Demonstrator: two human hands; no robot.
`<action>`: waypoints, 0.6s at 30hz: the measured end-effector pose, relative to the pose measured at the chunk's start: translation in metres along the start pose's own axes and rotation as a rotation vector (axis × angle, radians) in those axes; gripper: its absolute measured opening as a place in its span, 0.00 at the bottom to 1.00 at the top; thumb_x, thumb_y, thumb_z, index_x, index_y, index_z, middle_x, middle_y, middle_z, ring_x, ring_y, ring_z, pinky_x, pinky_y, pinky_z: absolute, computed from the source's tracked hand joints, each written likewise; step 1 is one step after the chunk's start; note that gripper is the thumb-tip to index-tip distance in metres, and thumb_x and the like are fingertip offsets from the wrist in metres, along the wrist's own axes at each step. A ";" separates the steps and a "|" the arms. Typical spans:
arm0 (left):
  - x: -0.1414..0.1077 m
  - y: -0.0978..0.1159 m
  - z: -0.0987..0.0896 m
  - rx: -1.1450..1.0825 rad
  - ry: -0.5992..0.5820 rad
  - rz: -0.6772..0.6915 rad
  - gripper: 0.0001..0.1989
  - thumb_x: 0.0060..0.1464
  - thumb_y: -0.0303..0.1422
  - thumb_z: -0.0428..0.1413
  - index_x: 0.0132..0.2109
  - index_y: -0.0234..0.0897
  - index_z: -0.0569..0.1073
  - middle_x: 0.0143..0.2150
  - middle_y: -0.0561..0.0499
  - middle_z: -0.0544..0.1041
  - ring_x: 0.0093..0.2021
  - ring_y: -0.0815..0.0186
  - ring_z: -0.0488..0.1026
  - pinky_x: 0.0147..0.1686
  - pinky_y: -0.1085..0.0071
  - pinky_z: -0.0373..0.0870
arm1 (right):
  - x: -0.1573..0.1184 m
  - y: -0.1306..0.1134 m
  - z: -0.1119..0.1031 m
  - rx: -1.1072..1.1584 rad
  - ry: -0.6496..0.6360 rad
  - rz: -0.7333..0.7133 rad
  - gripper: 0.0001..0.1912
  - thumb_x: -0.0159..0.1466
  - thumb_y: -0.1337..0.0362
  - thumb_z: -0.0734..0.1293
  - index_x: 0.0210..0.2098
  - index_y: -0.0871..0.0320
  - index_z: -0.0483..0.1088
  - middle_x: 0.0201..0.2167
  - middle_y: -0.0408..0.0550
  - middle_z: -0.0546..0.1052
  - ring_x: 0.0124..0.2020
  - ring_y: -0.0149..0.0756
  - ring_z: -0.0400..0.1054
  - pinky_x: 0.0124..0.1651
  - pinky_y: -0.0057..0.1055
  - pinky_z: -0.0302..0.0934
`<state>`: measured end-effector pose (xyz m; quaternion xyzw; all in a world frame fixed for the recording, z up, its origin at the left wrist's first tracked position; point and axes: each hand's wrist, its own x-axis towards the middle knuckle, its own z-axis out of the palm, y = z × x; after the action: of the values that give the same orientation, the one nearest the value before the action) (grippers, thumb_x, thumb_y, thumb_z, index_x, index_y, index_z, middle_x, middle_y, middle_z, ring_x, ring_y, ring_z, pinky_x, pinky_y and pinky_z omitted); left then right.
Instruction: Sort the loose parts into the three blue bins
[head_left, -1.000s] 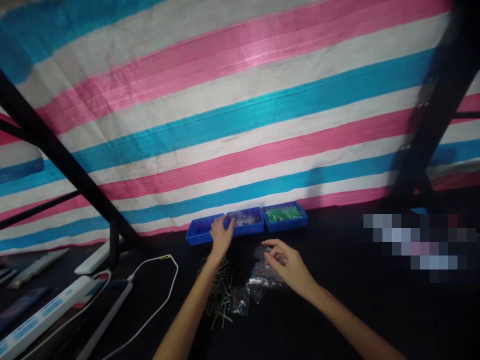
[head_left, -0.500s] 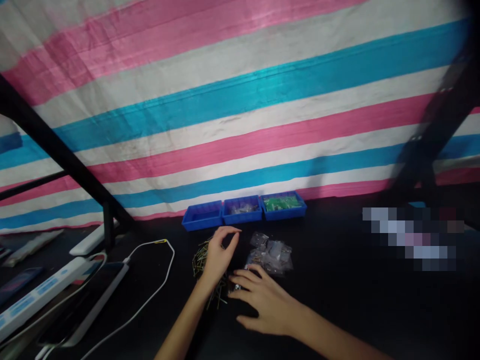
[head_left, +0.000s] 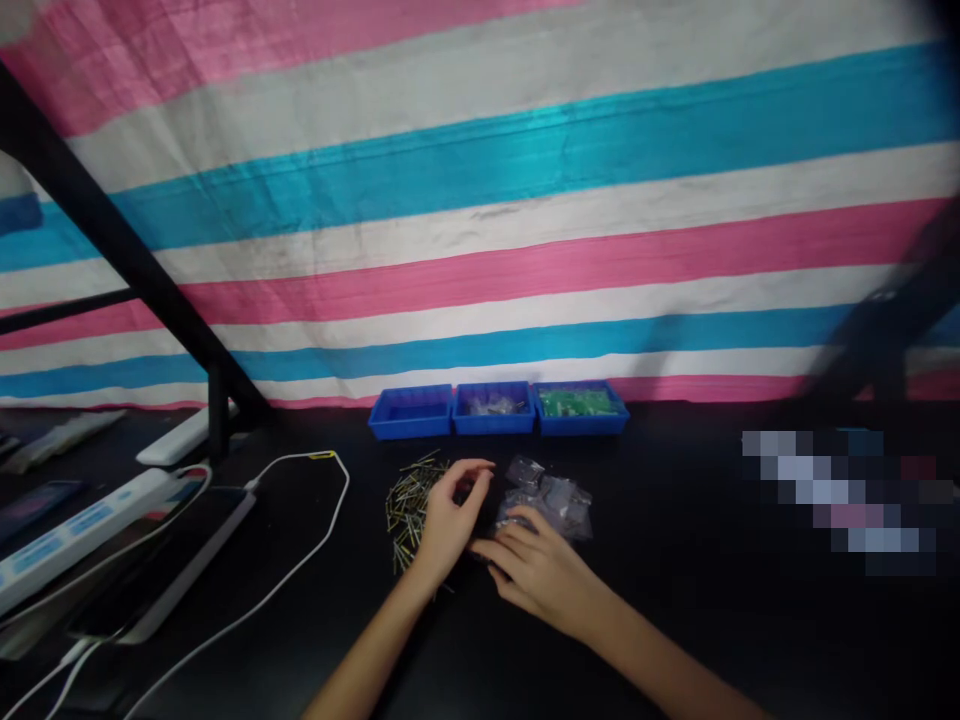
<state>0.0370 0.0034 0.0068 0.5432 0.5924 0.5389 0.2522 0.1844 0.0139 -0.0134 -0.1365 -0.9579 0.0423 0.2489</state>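
My left hand (head_left: 457,510) rests at the right side of a loose pile of thin metal pins (head_left: 407,508), its thumb and fingers curved with a gap between them. Close by on the right, my right hand (head_left: 536,560) has its fingers bent over the black table, touching the near edge of some clear plastic bags (head_left: 555,497). Whatever lies beneath its fingertips is hidden. Behind the hands stand three blue trays: an empty left one (head_left: 411,430), a middle one (head_left: 493,427) with small clear packets, and a right one (head_left: 582,427) with green pieces.
To the left lie a white power strip (head_left: 82,530), a dark tablet-like device (head_left: 161,565) and a white cable (head_left: 347,480) looping across the table. A black frame post (head_left: 172,310) slants up at the left. A striped sheet (head_left: 480,230) hangs behind.
My right hand has shifted slightly right and drawn its fingers closer together. My left hand has moved slightly right, and more of the pin pile shows. The view has shifted a little.
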 end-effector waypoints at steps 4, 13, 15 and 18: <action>0.001 0.000 -0.002 -0.089 0.033 -0.062 0.11 0.53 0.37 0.50 0.37 0.35 0.73 0.32 0.50 0.75 0.35 0.66 0.72 0.37 0.72 0.65 | 0.001 0.002 -0.008 0.070 0.142 0.057 0.15 0.61 0.72 0.58 0.47 0.55 0.65 0.28 0.43 0.74 0.31 0.32 0.66 0.48 0.36 0.55; -0.006 0.006 0.002 -0.150 -0.209 -0.077 0.11 0.50 0.38 0.54 0.35 0.34 0.74 0.27 0.51 0.75 0.29 0.67 0.70 0.33 0.73 0.64 | 0.002 0.023 -0.029 0.484 0.487 0.611 0.13 0.60 0.66 0.60 0.45 0.55 0.64 0.32 0.45 0.75 0.31 0.33 0.70 0.40 0.33 0.63; -0.009 0.006 0.005 -0.166 -0.315 -0.063 0.11 0.50 0.37 0.55 0.36 0.34 0.74 0.27 0.51 0.76 0.29 0.67 0.71 0.34 0.72 0.65 | 0.002 0.024 -0.030 0.526 0.501 0.635 0.13 0.60 0.66 0.61 0.45 0.55 0.64 0.32 0.45 0.75 0.30 0.32 0.70 0.39 0.32 0.64; -0.010 0.002 0.010 -0.225 -0.348 -0.047 0.11 0.53 0.36 0.52 0.37 0.33 0.74 0.28 0.50 0.76 0.30 0.67 0.72 0.35 0.71 0.66 | 0.003 0.022 -0.031 0.555 0.490 0.620 0.14 0.58 0.66 0.63 0.45 0.55 0.64 0.32 0.45 0.75 0.30 0.33 0.70 0.39 0.32 0.64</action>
<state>0.0493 -0.0026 0.0029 0.5826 0.4882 0.4938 0.4224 0.2019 0.0366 0.0118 -0.3499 -0.7379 0.3352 0.4698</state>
